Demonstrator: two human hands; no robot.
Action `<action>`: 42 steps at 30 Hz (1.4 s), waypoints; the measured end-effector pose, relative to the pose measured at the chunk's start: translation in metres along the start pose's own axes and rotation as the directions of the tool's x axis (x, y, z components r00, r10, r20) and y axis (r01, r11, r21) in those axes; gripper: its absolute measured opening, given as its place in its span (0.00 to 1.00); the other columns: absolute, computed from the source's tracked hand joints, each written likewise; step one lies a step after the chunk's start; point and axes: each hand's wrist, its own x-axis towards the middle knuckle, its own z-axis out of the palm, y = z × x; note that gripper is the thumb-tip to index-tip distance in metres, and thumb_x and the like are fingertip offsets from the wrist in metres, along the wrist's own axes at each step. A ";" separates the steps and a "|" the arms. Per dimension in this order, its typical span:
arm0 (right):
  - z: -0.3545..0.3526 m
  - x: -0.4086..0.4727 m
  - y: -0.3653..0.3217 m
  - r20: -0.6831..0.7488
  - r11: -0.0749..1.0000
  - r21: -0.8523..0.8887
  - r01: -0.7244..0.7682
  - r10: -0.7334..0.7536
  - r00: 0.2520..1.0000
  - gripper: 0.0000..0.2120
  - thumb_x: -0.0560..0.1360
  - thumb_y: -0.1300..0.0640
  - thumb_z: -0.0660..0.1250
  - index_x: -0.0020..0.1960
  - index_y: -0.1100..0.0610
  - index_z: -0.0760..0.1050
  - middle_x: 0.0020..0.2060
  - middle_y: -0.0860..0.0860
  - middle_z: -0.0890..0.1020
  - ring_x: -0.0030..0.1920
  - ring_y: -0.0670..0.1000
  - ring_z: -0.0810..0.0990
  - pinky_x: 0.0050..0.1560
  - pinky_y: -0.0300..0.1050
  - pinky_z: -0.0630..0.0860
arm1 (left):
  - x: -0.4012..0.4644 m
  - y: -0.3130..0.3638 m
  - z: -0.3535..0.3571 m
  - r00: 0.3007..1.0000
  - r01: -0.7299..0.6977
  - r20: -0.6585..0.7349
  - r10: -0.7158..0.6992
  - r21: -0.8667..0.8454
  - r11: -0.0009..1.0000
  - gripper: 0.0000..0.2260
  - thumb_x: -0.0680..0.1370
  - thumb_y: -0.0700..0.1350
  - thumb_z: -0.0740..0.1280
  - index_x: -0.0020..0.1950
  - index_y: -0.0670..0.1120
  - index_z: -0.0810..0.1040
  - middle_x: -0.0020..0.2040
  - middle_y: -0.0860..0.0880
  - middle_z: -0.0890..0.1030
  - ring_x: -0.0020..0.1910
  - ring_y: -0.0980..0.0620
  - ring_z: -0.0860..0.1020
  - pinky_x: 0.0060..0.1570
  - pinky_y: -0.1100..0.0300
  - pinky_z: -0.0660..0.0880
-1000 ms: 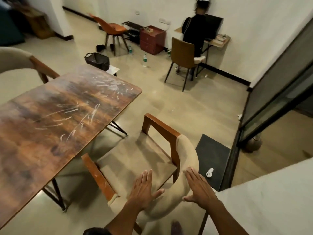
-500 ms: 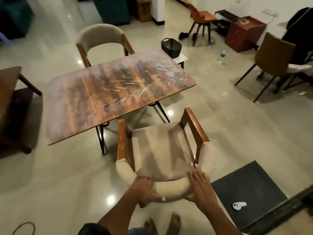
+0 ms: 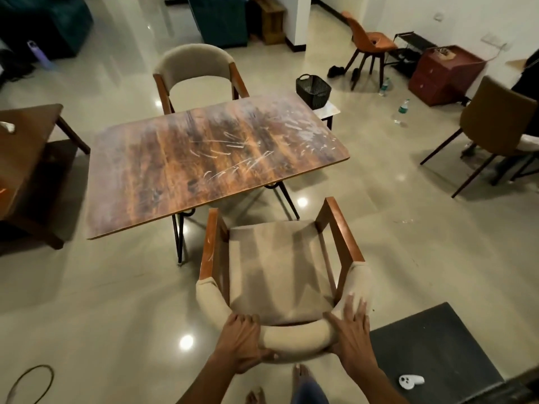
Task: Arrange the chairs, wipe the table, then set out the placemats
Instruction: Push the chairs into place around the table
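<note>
Together, two hands [image 3: 242, 342] [image 3: 351, 333], one chair [image 3: 280, 275].

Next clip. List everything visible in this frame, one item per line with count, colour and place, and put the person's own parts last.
scratched wooden table: 1, brown, centre
beige padded armchair with wooden arms: 1, near side of table, backrest in both hands
matching beige armchair: 1, far side of table
orange moulded chair: 1, back by the wall
tan chair on dark legs: 1, right edge
black woven basket: 1, on a small white stand beyond the table
red drawer cabinet: 1, back right
plastic bottles: 2, on floor, right
dark floor mat: 1, lower right
white controller: 1, on the mat
left hand: 1, grip round backrest
right hand: 1, on backrest
bare feet: 2, bottom edge
</note>
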 end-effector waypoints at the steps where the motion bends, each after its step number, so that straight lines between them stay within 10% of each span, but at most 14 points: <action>1: -0.003 0.004 0.003 0.025 1.000 -0.010 0.020 -0.020 0.999 0.32 0.80 0.44 0.72 0.81 0.39 0.63 0.83 0.62 0.30 0.81 0.74 0.29 0.84 0.69 0.43 | 0.000 0.004 -0.001 1.000 -0.001 -0.003 0.001 0.017 1.000 0.42 0.74 0.79 0.57 0.69 0.44 0.74 0.66 0.43 0.79 0.64 0.42 0.76 0.69 0.47 0.65; 7: -0.021 0.025 0.047 0.107 0.982 -0.133 0.137 -0.123 0.987 0.36 0.78 0.36 0.72 0.82 0.36 0.60 0.83 0.60 0.29 0.80 0.72 0.26 0.82 0.70 0.39 | 0.018 0.044 0.014 1.000 -0.017 -0.016 0.017 -0.017 1.000 0.43 0.73 0.79 0.57 0.61 0.42 0.81 0.59 0.40 0.83 0.57 0.42 0.81 0.66 0.47 0.72; 15: -0.026 0.059 0.102 0.098 0.962 -0.173 0.212 -0.197 0.975 0.37 0.76 0.35 0.74 0.81 0.36 0.64 0.84 0.56 0.29 0.79 0.69 0.21 0.76 0.65 0.28 | 0.040 0.087 0.022 0.977 0.026 -0.209 -0.027 -0.005 1.000 0.36 0.56 0.84 0.61 0.25 0.50 0.79 0.24 0.53 0.76 0.22 0.56 0.75 0.27 0.62 0.75; 19: -0.039 0.065 0.103 0.105 0.957 -0.151 0.248 -0.234 0.967 0.39 0.77 0.36 0.73 0.83 0.37 0.59 0.84 0.58 0.29 0.79 0.70 0.23 0.75 0.66 0.28 | 0.044 0.090 0.013 0.986 0.043 -0.160 -0.046 -0.017 0.999 0.38 0.60 0.85 0.61 0.33 0.50 0.83 0.29 0.54 0.81 0.28 0.55 0.79 0.33 0.59 0.79; 23: -0.049 0.071 0.105 0.089 0.950 -0.126 0.286 -0.276 0.957 0.39 0.79 0.39 0.72 0.84 0.38 0.57 0.81 0.57 0.26 0.78 0.70 0.22 0.78 0.72 0.30 | 0.047 0.096 0.001 0.993 0.106 -0.032 -0.110 -0.129 0.986 0.51 0.66 0.87 0.50 0.64 0.46 0.79 0.60 0.45 0.83 0.60 0.44 0.80 0.64 0.50 0.71; 30: -0.052 0.083 0.102 0.092 0.938 -0.120 0.325 -0.315 0.945 0.35 0.78 0.37 0.73 0.81 0.42 0.64 0.84 0.60 0.31 0.80 0.72 0.26 0.77 0.73 0.30 | 0.039 0.100 -0.012 0.983 0.186 0.042 -0.181 -0.198 0.962 0.33 0.72 0.81 0.57 0.61 0.55 0.74 0.62 0.53 0.80 0.60 0.50 0.78 0.64 0.53 0.70; 42: -0.068 0.116 0.075 0.084 0.917 -0.157 0.367 -0.358 0.930 0.36 0.75 0.43 0.78 0.79 0.44 0.68 0.85 0.62 0.35 0.80 0.75 0.27 0.81 0.77 0.38 | 0.050 0.087 -0.015 0.936 0.315 -0.111 -0.335 -0.168 0.934 0.33 0.71 0.79 0.61 0.62 0.54 0.75 0.61 0.54 0.82 0.56 0.51 0.80 0.60 0.53 0.73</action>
